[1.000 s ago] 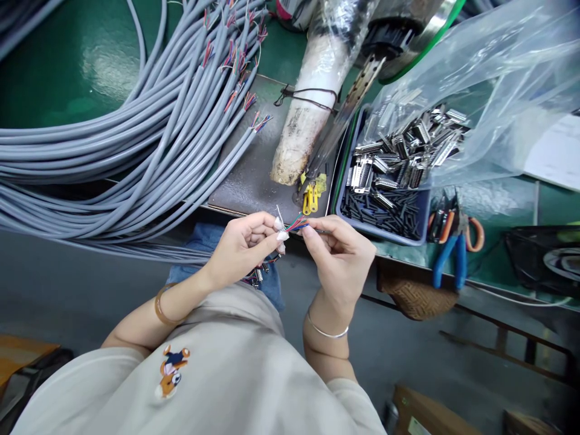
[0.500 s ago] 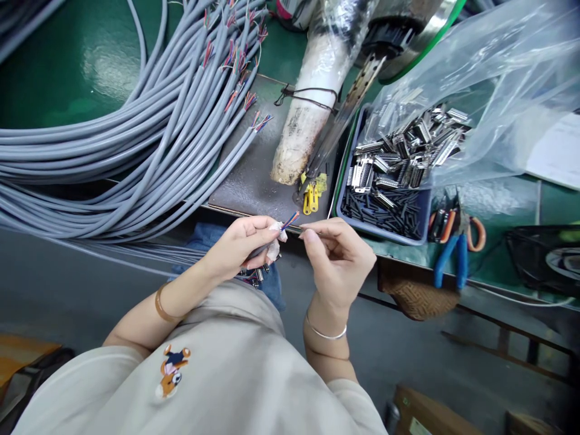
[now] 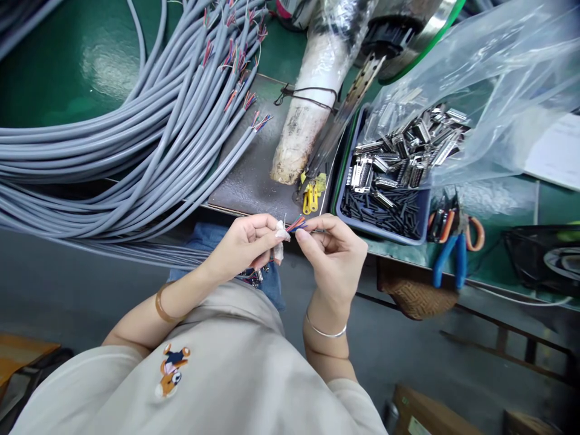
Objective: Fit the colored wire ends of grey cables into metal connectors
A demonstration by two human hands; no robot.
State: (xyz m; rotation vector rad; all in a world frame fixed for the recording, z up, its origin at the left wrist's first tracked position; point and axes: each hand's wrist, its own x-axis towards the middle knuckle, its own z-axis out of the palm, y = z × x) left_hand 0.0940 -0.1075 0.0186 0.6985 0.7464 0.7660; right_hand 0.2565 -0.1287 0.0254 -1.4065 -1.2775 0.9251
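My left hand (image 3: 251, 241) is closed on the end of a grey cable, with white wrapping on its thumb and finger tips. Thin coloured wires (image 3: 296, 225), red, blue and orange among them, fan out of that end to the right. My right hand (image 3: 333, 248) pinches the tips of these wires between thumb and forefinger. Both hands are just in front of the bench edge, above my lap. Below the left hand, several small metal connectors (image 3: 254, 277) show over the blue jeans, partly hidden.
A big bundle of grey cables (image 3: 136, 151) with stripped ends lies at the left. On the right, a blue bin (image 3: 419, 235) holds metal connectors and black tubes. Blue-handled pliers (image 3: 451, 260) overhang the bench edge. A soldering-smeared white roll (image 3: 296, 133) and yellow clips (image 3: 310, 196) are ahead.
My right hand has moved slightly left, closer to the left hand, and now pinches the wire tips. The wires are more spread and lean further right.
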